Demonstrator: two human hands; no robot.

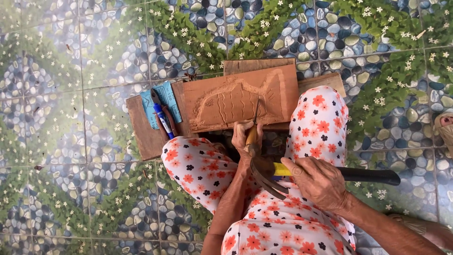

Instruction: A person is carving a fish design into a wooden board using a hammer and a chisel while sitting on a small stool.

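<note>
Gripping the chisel (255,123), the left hand (247,137) should keep its tip on the fish outline of the board (238,98). The right hand (317,182), clenched on the hammer (283,174), does best with light, square taps.

Glossy floor tiles (71,94) with pebble-and-flower print, in daylight

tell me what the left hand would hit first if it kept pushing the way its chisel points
Most likely the carved wooden board: the left hand aims the chisel up the picture at the fish relief's lower edge. The tip looks to be already on it, though depth is unclear.
</note>
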